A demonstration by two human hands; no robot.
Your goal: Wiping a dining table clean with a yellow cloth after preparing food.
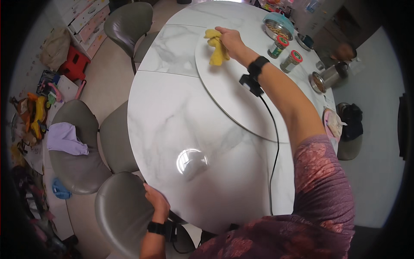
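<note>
My right hand grips a crumpled yellow cloth over the far left part of a round white lazy Susan. That disc rests on a glossy, marble-patterned table. At the table's near left edge is my left hand, its fingers along the rim beside a grey chair back; no object shows in it, and how firmly it holds the edge is unclear. Each wrist wears a black strap with a small device, and a black cable from the right one hangs across the table.
Two red-lidded jars, a steel bowl under a turquoise cover and a smaller bowl stand at the right. Grey chairs line the left side, one with a lilac cloth. Another person is at the far right.
</note>
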